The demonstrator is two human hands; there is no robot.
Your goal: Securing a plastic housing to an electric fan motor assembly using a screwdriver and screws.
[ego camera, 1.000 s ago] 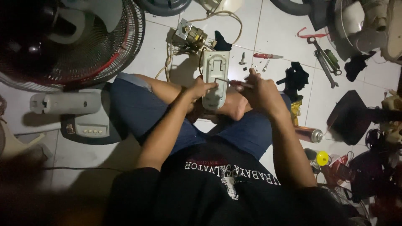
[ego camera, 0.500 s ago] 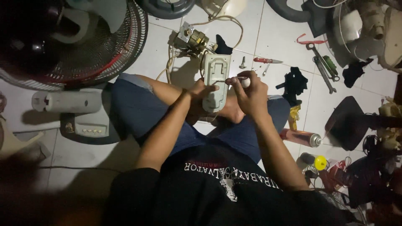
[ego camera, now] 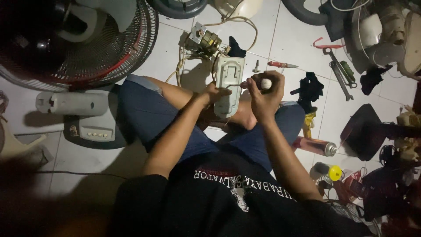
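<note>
I sit cross-legged on a white tiled floor. My left hand [ego camera: 213, 95] grips the left edge of a pale plastic fan housing part [ego camera: 229, 83] that rests upright on my lap. My right hand [ego camera: 263, 92] is closed around a white-handled screwdriver [ego camera: 265, 83], whose tip meets the right side of the housing. A small fan motor with wires [ego camera: 202, 42] lies just beyond the housing, cabled to it.
A fan grille [ego camera: 87, 39] and a fan base with buttons [ego camera: 87, 127] lie at left. A red-handled screwdriver [ego camera: 280, 65], a loose screw [ego camera: 257, 66], pliers [ego camera: 340, 72], black cloths [ego camera: 309, 87], spray cans [ego camera: 315, 145] and assorted parts lie at right.
My right hand moved left from the floor side to the housing's right edge, bringing the screwdriver onto it. The left hand kept its hold.
</note>
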